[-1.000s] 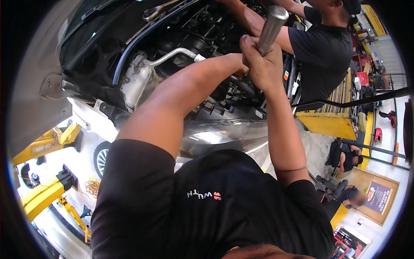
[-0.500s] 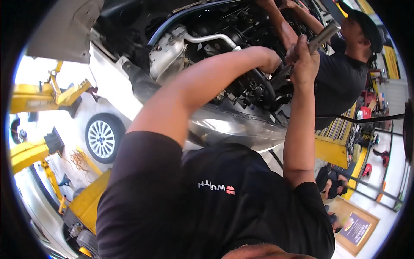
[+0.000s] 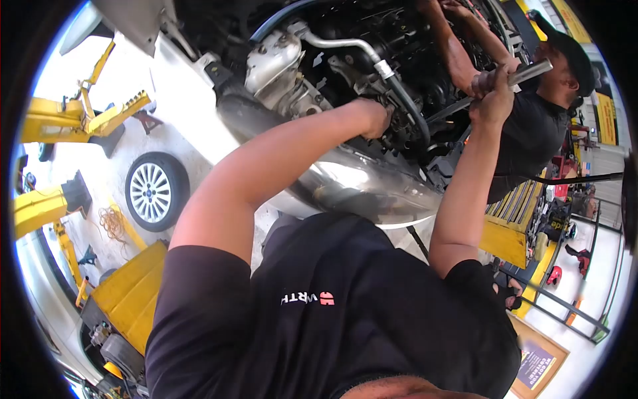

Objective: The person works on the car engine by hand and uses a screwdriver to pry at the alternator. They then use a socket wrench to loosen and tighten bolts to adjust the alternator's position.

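My right hand (image 3: 495, 100) is wrapped around a long metal bar (image 3: 531, 72). Its thick silver end sticks out past the fist, and the other end slants down into the engine bay (image 3: 345, 63). Deep among the engine parts, beside a black hose (image 3: 413, 114), is my left hand (image 3: 372, 120), its fingers curled. Whatever those fingers hold is hidden. A silver metal engine part (image 3: 274, 63) and a silver pipe (image 3: 342, 44) lie just beyond my left hand. In front of me is the car's headlight (image 3: 345, 174).
Close on the right, a co-worker (image 3: 541, 126) in dark clothes and cap reaches into the same engine bay. A wheel (image 3: 156, 193) stands at left near a yellow lift arm (image 3: 60, 123). A yellow cabinet (image 3: 506, 239) is behind the co-worker.
My left hand has drawn back from near the bar, leftward and lower in the engine bay. My right hand has shifted right with the bar, which now lies flatter.
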The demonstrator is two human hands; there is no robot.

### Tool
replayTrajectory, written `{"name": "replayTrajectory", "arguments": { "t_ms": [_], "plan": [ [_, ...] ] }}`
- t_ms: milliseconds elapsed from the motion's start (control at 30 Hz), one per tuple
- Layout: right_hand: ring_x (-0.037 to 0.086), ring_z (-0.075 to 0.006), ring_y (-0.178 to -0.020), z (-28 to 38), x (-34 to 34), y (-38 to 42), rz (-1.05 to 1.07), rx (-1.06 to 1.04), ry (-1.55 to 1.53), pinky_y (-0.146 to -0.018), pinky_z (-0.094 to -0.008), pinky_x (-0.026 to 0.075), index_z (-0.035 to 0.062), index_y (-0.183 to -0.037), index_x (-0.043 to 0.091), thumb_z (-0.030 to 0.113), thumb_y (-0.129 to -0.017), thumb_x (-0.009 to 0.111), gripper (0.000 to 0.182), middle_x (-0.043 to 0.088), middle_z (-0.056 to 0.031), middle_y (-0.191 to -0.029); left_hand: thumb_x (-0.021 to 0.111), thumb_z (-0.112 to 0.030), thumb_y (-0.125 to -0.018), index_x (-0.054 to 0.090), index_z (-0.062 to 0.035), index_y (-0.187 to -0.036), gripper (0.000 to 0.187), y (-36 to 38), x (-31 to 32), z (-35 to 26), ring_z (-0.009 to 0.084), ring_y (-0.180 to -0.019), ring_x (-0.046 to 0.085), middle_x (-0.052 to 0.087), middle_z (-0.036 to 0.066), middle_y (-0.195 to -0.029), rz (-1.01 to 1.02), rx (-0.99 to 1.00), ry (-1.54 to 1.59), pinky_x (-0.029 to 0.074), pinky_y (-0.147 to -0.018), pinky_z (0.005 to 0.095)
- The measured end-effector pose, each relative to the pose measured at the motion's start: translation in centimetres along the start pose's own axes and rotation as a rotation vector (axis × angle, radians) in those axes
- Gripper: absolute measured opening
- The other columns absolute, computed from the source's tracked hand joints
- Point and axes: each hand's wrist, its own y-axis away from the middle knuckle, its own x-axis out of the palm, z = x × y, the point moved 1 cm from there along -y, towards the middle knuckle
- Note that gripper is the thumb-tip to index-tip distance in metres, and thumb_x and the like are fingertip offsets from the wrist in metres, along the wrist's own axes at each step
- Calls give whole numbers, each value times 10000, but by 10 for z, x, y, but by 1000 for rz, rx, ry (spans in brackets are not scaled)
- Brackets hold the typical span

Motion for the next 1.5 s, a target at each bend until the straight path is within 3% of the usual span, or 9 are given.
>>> {"name": "replayTrajectory", "arguments": {
  "t_ms": [100,167,267,367,433,833,1167,1200,1500],
  "plan": [
    [343,-107,-456,-4,-3,7,28,-6,-34,-447,-286,285,131,-739,440,326,-1012,611,377,331,46,-568,509,-259,-949,541,-107,-1399,476,-28,4,-5,354,-1200,598,622,192,-1299,-298,271,-301,465,-1013,449],
    [378,-99,-451,-9,-11,4,34,-26,-65,-438,-274,300,134,-714,429,337,-1010,614,403,393,36,-568,515,-277,-953,568,-131,-1363,439,-57,-3,-10,313,-1297,523,549,155,-1401,-50,217,-300,402,-1077,455],
    [338,-95,-464,-1,2,12,46,-40,30,-455,-270,276,132,-682,426,353,-1022,592,439,343,37,-571,562,-260,-905,683,-152,-1144,289,-109,29,8,257,-1281,497,557,104,-1338,-649,515,-341,405,-1055,414],
    [366,-79,-457,3,10,9,-54,-2,128,-456,-260,293,126,-676,465,364,-1016,603,437,374,40,-544,568,-235,-876,683,-162,-1078,244,-114,3,-2,241,-1194,516,571,79,-1178,-327,604,-406,425,-1004,407],
    [364,-75,-457,10,13,4,-25,1,130,-456,-259,292,127,-679,471,362,-1016,602,432,374,43,-544,569,-213,-854,675,-143,-1036,222,-124,13,9,237,-1140,519,548,68,-1077,-409,720,-323,430,-969,408],
    [335,-93,-440,19,-15,7,127,-2,9,-452,-270,289,127,-666,410,311,-1036,559,439,342,30,-529,521,-214,-921,636,-92,-1105,249,-119,28,16,265,-1170,548,577,98,-1220,-414,630,-291,442,-952,415],
    [409,-34,-513,11,21,25,422,41,215,-466,-224,286,65,-775,595,228,-1000,625,279,478,46,-593,523,-214,-934,583,-106,-1242,332,-125,37,26,296,-1266,505,525,122,-1329,-539,653,-121,416,-1059,425],
    [431,-39,-548,4,27,24,489,116,237,-498,-244,337,35,-772,649,301,-961,680,328,494,48,-593,518,-233,-928,577,-85,-1252,361,-154,62,36,298,-1270,510,516,155,-1346,-899,666,-657,423,-1048,413],
    [458,-186,-487,-3,82,51,751,-25,449,-518,-331,409,-11,-810,724,359,-817,821,383,534,-157,-570,551,-237,-893,582,-86,-1227,368,-81,94,86,298,-1235,505,510,148,-1292,-933,560,-954,422,-1021,419]
  ]
}}
